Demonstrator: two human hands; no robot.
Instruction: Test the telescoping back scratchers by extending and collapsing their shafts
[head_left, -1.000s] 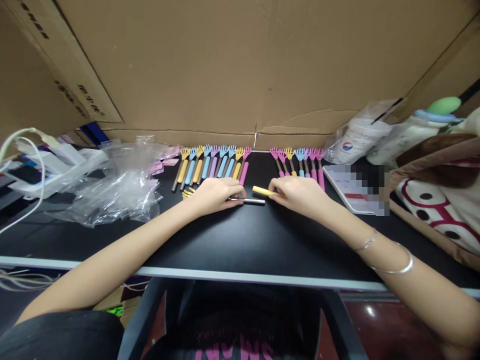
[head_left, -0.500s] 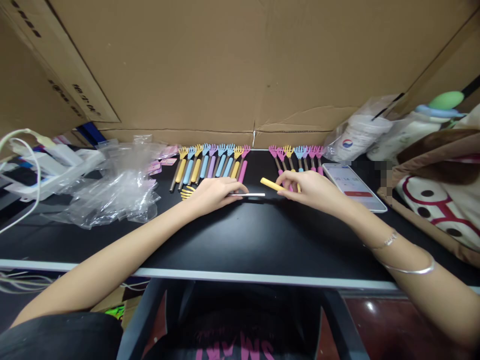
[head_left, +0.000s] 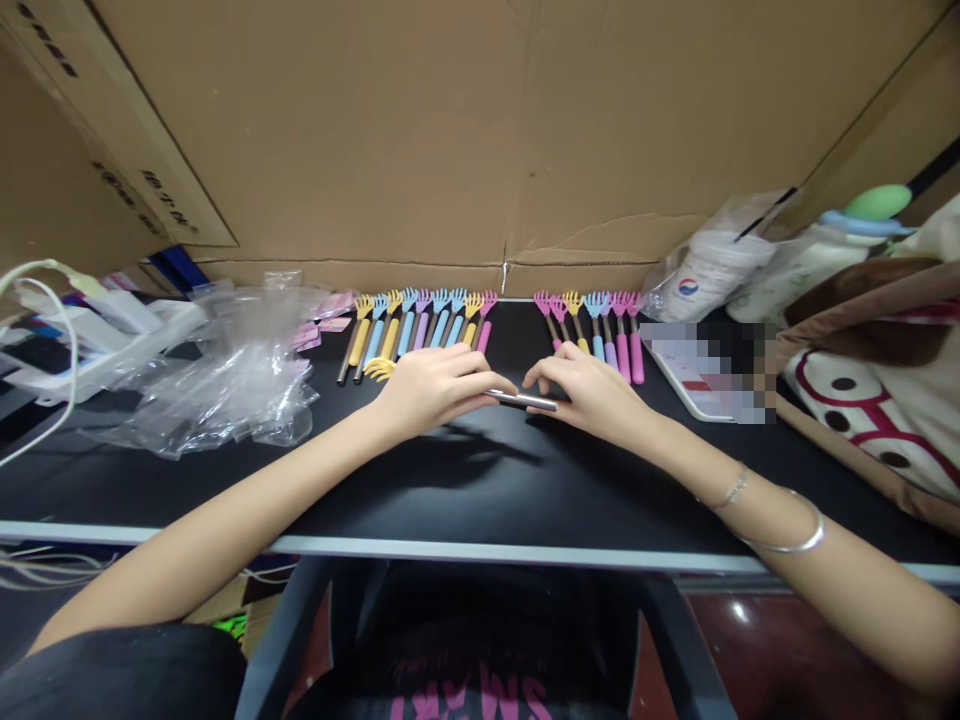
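Note:
My left hand is closed around a back scratcher. Its yellow claw sticks out to the left of the hand, and its bare metal rod points right. My right hand has its thumb and curled index finger about the rod's far end; the exact contact is partly hidden. The yellow handle sleeve is out of sight now. Behind the hands lie two rows of back scratchers: the left row in yellow, blue, purple and pink, the right row in pink, yellow, blue and purple.
Clear plastic bags are heaped at the left, near a white power strip with cables. At the right are a phone, a bagged cup, a bottle and a cloth bag. A cardboard wall stands behind.
My right hand has moved slightly left and down to the rod's end, and the yellow sleeve it held no longer shows. My left hand has shifted right with the back scratcher, whose rod now tilts.

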